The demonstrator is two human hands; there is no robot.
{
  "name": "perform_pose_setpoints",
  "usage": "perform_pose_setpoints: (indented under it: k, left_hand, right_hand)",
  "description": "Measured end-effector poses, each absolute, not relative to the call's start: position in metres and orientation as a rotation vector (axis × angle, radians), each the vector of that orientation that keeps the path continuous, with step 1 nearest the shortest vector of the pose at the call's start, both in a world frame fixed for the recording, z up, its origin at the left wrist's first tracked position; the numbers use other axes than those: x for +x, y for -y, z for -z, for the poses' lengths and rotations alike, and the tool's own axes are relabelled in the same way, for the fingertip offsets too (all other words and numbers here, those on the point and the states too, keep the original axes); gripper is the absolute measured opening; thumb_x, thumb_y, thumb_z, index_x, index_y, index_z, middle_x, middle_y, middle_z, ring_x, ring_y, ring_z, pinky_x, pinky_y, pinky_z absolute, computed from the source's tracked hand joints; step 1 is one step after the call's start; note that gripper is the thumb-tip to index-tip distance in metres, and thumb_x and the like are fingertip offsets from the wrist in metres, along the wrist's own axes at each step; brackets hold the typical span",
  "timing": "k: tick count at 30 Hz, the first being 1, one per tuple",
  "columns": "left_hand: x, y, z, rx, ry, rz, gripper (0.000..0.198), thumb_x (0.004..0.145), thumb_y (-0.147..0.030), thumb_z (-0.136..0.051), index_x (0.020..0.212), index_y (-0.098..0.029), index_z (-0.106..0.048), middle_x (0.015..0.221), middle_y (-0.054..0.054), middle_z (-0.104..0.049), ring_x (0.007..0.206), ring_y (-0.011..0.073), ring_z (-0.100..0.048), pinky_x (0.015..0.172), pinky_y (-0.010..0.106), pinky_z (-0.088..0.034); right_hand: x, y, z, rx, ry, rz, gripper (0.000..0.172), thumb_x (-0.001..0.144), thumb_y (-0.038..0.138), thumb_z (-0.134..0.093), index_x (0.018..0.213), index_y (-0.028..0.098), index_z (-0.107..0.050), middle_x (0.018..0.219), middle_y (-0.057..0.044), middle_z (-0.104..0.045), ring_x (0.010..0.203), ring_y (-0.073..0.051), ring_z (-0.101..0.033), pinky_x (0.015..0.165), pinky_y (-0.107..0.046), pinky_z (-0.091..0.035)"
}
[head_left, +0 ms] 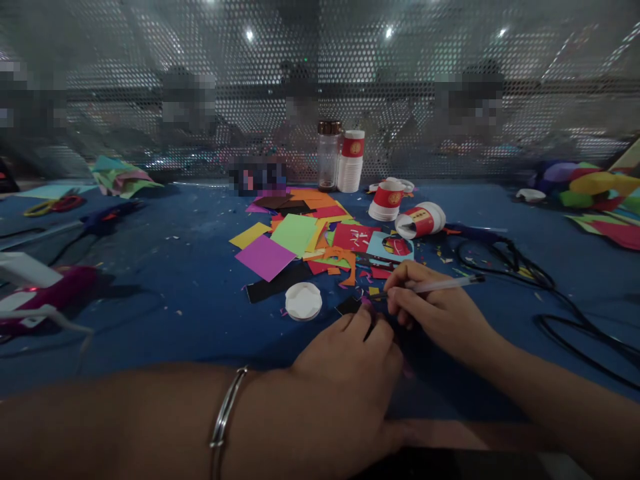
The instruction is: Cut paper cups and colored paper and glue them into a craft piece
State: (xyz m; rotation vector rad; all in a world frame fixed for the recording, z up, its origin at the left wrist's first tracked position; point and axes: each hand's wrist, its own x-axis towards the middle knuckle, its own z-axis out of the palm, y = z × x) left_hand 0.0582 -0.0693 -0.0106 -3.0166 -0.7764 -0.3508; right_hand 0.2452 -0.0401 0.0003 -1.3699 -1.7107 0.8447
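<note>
My right hand point(425, 303) is closed around a clear-barrelled pen point(450, 284), its tip pointing left towards my other hand. My left hand point(353, 357) lies low over the table with curled fingers, a small purple piece of paper point(367, 303) at its fingertips. The pen tip is close to that piece; whether they touch I cannot tell. Just beyond the fingers is a small black paper piece point(349, 305). A white round paper piece point(303, 301) lies left of my hands. Coloured paper sheets point(265, 257) and cut scraps are heaped beyond them.
Paper cups point(387, 200), one tipped over point(421, 221), stand behind the paper pile near a glass bottle point(329, 157) and a cup stack point(351, 167). Black cable point(530, 267) coils at right. A purple device point(65, 293), a glue gun point(107, 217) and scissors point(55, 205) are left.
</note>
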Motion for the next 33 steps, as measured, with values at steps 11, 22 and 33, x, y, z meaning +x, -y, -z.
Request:
perform_pose_setpoints:
  k: [11,22,33]
  left_hand:
    - [0.0580,0.0695,0.0098,-2.989,0.763,0.322,0.072,0.091,-0.069,-0.045,0.125,-0.008,-0.063,0.130,0.018,-0.063,0.125,0.0360,-0.053,0.109,0.048,-0.043]
    - [0.0571,0.0705,0.0062,-2.974,0.759,0.294,0.074,0.092,-0.068,-0.043,0.129,-0.008,-0.062,0.133,0.018,-0.061,0.128,0.0380,-0.053,0.110,0.049,-0.043]
    - [0.0588,0.0711,0.0026,-2.965,0.778,0.271,0.070,0.091,-0.067,-0.046,0.122,-0.007,-0.065,0.125,0.017,-0.066,0.118,0.0347,-0.058,0.104,0.046,-0.045]
  right_hand:
    - [0.2450,0.0407,-0.0004,-1.380,1.677,-0.869,0.008,0.079,0.024,-0.052,0.073,0.020,-0.055,0.058,0.003,-0.059,0.044,-0.008,-0.053,0.041,-0.019,-0.044]
    - [0.2449,0.0402,0.0010,-1.382,1.680,-0.872,0.007,0.080,0.024,-0.052,0.075,0.020,-0.055,0.059,0.003,-0.059,0.045,-0.008,-0.054,0.042,-0.019,-0.044]
    - [0.2441,0.0413,0.0003,-1.373,1.650,-0.922,0.007,0.080,0.026,-0.054,0.076,0.020,-0.054,0.060,0.003,-0.060,0.045,-0.008,-0.054,0.042,-0.019,-0.044]
